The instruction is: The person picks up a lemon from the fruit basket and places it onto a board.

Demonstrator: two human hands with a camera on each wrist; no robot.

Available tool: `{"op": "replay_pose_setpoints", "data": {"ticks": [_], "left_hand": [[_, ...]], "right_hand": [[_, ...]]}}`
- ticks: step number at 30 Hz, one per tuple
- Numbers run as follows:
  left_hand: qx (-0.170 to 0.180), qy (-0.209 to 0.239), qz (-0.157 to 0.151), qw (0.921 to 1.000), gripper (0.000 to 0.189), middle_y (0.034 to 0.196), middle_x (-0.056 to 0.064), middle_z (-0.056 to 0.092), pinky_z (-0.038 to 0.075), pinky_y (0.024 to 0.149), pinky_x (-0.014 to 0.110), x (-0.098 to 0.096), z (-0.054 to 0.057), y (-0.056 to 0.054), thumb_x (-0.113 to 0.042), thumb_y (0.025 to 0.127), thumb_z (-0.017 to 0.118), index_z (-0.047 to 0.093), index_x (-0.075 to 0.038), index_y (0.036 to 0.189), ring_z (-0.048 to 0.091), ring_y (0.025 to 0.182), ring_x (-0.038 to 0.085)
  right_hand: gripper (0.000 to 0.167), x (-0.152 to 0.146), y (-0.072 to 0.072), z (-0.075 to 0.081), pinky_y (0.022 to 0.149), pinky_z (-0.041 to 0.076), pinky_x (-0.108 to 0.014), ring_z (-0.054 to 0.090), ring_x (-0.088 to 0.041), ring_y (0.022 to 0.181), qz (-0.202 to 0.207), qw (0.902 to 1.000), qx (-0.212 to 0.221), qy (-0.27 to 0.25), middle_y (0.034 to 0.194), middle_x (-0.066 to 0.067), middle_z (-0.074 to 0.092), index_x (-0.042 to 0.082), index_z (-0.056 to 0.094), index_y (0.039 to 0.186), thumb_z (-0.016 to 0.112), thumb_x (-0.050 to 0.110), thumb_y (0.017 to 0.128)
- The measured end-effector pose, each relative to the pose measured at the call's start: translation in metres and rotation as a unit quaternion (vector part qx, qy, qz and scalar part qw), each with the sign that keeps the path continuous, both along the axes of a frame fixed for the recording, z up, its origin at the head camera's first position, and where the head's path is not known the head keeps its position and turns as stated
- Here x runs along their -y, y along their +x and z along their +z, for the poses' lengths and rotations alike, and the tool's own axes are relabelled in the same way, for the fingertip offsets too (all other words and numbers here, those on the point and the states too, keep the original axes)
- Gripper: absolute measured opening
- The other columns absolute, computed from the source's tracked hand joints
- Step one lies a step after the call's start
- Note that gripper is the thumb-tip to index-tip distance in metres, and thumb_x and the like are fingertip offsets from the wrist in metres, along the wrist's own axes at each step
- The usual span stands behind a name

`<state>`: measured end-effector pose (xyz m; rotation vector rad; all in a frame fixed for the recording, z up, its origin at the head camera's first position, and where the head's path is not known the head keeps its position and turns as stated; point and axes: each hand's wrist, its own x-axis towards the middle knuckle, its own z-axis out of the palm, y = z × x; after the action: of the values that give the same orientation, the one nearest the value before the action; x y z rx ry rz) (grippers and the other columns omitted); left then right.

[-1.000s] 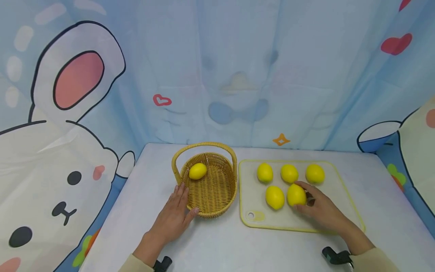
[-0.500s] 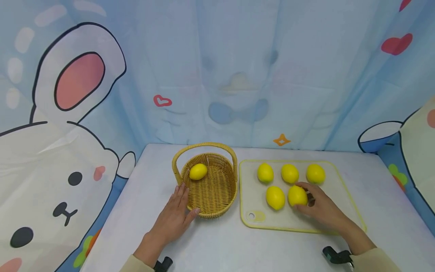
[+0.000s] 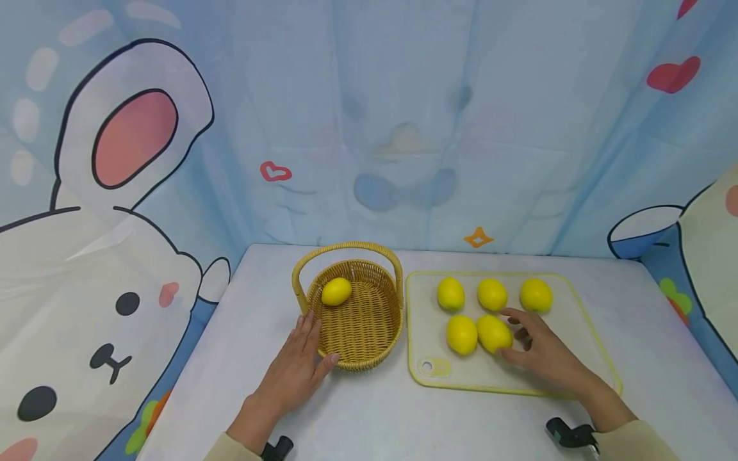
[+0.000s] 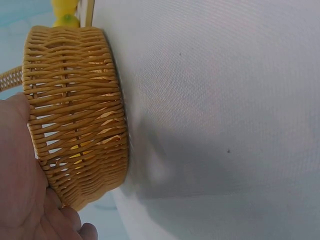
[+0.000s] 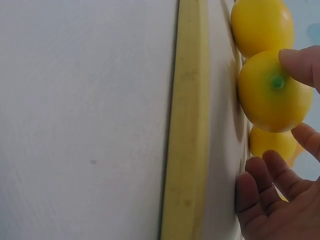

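My left hand (image 3: 291,374) rests against the near left side of a round wicker basket (image 3: 360,330), fingers straight along its rim and thumb at its front. In the left wrist view the basket's woven side (image 4: 75,100) stands beside the palm. One lemon (image 3: 336,291) lies inside the basket. My right hand (image 3: 544,352) is over a cutting board (image 3: 513,378), its fingers loosely bent beside the front-row lemon (image 3: 494,333). In the right wrist view the thumb (image 5: 302,65) overlaps that lemon's edge. The lemon touches its left neighbour (image 3: 462,335).
Behind these, a row of three more lemons (image 3: 492,294) lies on the board. The basket's arched handle (image 3: 346,246) rises at its back. A patterned curtain (image 3: 403,128) hangs behind the white table (image 3: 438,422).
The front lemon at my right hand has rolled left against its neighbour, which has shifted slightly left. A gap has opened between my right fingers and it. The left hand stays put.
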<state>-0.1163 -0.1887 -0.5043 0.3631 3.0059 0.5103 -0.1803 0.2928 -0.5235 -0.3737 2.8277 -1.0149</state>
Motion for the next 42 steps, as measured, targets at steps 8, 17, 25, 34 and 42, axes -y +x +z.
{"op": "replay_pose_setpoints", "data": {"ticks": [8,17,25,34,42], "left_hand": [[0.000,0.001,0.000,1.0000,0.088,0.178,0.016,0.006,0.019,0.133,0.050,0.0003,-0.0007,-0.0003,-0.064,0.110,0.036,0.020,0.000,0.167,0.004,0.165,0.032],[-0.005,-0.002,-0.001,1.0000,0.088,0.178,0.017,0.008,0.020,0.133,0.050,0.0000,-0.0011,-0.0005,-0.064,0.110,0.037,0.022,0.000,0.167,0.006,0.165,0.033],[0.007,-0.002,0.006,1.0000,0.088,0.178,0.014,0.005,0.018,0.133,0.049,0.0000,0.0001,-0.0006,-0.065,0.109,0.036,0.019,-0.002,0.168,0.003,0.165,0.030],[-0.003,0.004,0.003,1.0000,0.086,0.177,0.017,0.009,0.019,0.133,0.049,-0.0007,0.0003,0.0002,-0.062,0.110,0.039,0.022,0.000,0.167,0.006,0.165,0.032],[0.000,0.012,0.004,0.9999,0.086,0.177,0.018,0.009,0.018,0.133,0.051,-0.0014,0.0012,0.0002,-0.062,0.110,0.038,0.022,0.002,0.166,0.006,0.165,0.034]], "right_hand": [[0.085,0.0063,0.0012,0.0017,0.080,0.048,-0.026,0.053,-0.025,0.104,0.015,0.9998,-0.009,0.004,0.139,-0.020,0.052,0.011,0.045,0.157,0.088,0.035,0.088],[0.078,0.0087,0.0029,0.0011,0.084,0.048,-0.030,0.051,-0.024,0.108,0.014,0.9997,-0.011,0.013,0.142,-0.015,0.050,0.014,0.049,0.156,0.086,0.036,0.090],[0.078,0.0039,0.0027,0.0011,0.085,0.048,-0.028,0.049,-0.025,0.108,-0.007,0.9998,-0.013,0.010,0.139,-0.015,0.049,0.011,0.047,0.154,0.086,0.035,0.090],[0.079,0.0046,0.0020,-0.0003,0.083,0.047,-0.029,0.049,-0.024,0.106,-0.004,0.9998,-0.018,0.008,0.138,-0.015,0.048,0.012,0.048,0.152,0.087,0.038,0.089],[0.079,0.0048,0.0021,0.0008,0.084,0.047,-0.028,0.048,-0.024,0.108,-0.003,0.9997,-0.025,0.004,0.138,-0.015,0.049,0.012,0.049,0.152,0.088,0.038,0.089]]}}
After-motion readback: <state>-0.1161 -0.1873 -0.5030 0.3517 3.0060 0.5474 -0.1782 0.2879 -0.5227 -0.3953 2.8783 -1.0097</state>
